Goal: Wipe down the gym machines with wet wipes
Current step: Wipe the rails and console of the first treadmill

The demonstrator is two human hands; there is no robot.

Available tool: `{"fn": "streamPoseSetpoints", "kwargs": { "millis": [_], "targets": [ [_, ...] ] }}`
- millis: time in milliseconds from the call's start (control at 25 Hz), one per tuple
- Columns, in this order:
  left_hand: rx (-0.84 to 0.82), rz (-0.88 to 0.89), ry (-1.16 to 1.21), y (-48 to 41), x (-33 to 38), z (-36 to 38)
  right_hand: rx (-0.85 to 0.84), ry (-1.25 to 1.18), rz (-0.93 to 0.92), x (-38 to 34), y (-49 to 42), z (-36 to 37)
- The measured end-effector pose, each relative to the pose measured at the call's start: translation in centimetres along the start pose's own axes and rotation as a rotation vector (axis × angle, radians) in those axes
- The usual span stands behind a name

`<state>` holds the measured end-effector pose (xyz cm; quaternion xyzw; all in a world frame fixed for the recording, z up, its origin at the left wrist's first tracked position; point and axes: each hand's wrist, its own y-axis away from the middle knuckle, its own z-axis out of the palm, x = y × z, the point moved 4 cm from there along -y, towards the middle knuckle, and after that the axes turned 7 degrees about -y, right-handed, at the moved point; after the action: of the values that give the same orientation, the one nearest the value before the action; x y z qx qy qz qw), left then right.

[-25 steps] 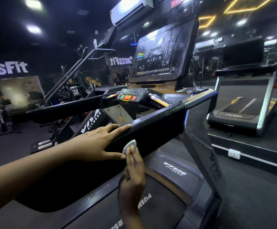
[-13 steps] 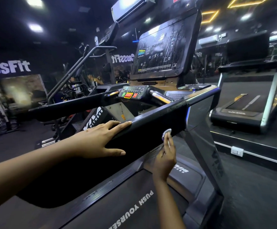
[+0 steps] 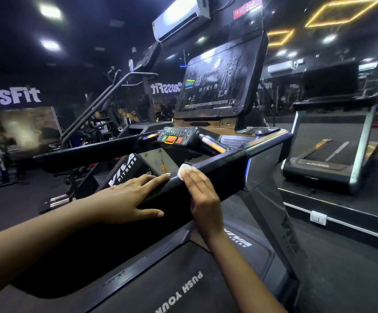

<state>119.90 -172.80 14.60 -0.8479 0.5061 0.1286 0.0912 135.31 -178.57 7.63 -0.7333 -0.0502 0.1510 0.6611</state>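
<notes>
Now wet wipe (image 3: 183, 170) under flat right hand (image 3: 202, 197), flat left hand (image 3: 124, 195) just beside, on treadmill handrail (image 3: 219, 170).

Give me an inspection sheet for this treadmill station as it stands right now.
Surface: black side handrail of the treadmill, with both hands on it.
Job's things: white wipe pressed against the handrail's upper edge; console screen shows streaks.
Clutter: nothing seen.
Hands: left hand rests flat on the handrail, thumb down its side; right hand presses the wipe with straight fingers.
Cables: a thin cord seems to hang below the control panel.
Surroundings: second treadmill to the right, wall socket low beside it, air conditioner overhead, dim gym hall.
</notes>
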Motion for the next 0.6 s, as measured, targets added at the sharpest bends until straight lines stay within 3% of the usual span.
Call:
{"fn": "streamPoseSetpoints", "kwargs": {
  "millis": [200, 480, 600],
  "targets": [
    [0.066, 0.013, -0.065, -3.3, 2.4, -1.0, -0.008, 0.178, 0.075, 7.5, -1.6, -1.5],
    [0.132, 0.02, -0.1, -3.9, 2.6, -0.4, -0.046, 0.172, 0.252, 14.8, -4.5, -4.5],
    [0.156, 0.029, -0.118, -4.0, 2.6, -0.4, -0.094, -0.001, 0.025, 9.4, -5.7, -3.9]
  ]
}}
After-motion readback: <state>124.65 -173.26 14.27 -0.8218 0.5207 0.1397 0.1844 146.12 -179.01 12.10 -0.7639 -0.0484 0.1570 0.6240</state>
